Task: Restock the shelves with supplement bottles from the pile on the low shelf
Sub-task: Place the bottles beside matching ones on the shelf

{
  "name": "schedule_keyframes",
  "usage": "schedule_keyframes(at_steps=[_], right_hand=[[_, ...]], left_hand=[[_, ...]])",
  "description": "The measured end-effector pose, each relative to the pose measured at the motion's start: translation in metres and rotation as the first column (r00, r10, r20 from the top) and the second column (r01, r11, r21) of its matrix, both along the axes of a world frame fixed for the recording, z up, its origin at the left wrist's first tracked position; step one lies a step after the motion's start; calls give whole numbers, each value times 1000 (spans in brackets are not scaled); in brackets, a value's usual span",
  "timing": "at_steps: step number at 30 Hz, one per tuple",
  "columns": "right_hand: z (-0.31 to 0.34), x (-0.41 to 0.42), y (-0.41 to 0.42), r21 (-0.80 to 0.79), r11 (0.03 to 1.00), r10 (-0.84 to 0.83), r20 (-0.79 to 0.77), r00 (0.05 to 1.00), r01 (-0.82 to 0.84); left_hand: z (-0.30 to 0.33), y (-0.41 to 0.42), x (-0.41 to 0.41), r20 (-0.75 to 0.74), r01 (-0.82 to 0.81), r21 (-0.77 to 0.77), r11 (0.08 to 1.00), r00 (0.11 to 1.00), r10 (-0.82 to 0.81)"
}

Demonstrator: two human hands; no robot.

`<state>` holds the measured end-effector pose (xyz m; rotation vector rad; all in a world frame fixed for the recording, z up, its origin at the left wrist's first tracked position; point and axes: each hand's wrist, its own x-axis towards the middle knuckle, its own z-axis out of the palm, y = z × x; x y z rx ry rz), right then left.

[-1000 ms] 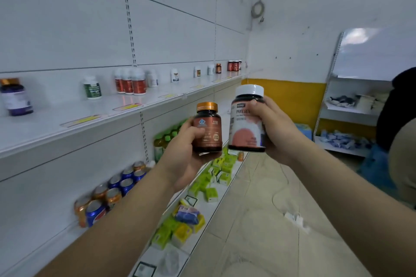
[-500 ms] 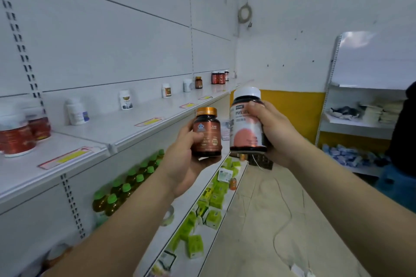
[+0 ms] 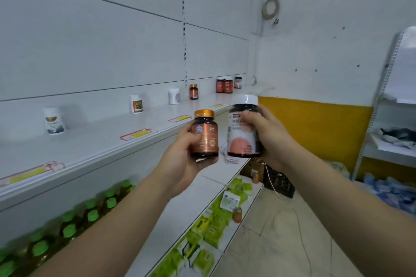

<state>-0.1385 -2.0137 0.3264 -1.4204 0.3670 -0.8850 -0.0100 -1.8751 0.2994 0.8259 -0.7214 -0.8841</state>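
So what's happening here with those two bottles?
A person is restocking a shop shelf. The left hand holds a small brown bottle with a gold cap; the right hand holds a bigger dark bottle with a white cap. Both are held upright in the air beside the upper shelf, where a few other bottles stand. Neither is placed yet.

Label print on both held bottles, gold-capped (image 3: 204, 134) and white-capped (image 3: 244, 127), too blurred to read; green-capped bottles (image 3: 67, 227) smeared, cut by left edge; far shelf bottles (image 3: 227, 84) too small to identify.
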Motion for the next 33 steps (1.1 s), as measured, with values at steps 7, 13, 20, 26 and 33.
schedule_keyframes(at_steps=[7,13,20,26,33], right_hand=[[5,75,-154,74,997,-1,23,1000,-1],[21,150,-289,56,998,19,-5,1000,-19],[24,243,-418,3,990,141,7,990,-141],[16,326,-507,-103,946,306,-17,952,-306],[5,396,-586,-206,864,440,-134,888,-459]], left_hand=[[5,-165,74,98,-151,42,988,984,146],[26,-297,145,136,-226,45,973,966,218],[38,-404,212,446,-449,179,875,830,335],[31,-472,261,722,-698,180,693,573,389],[24,-534,301,893,-862,189,470,350,283]])
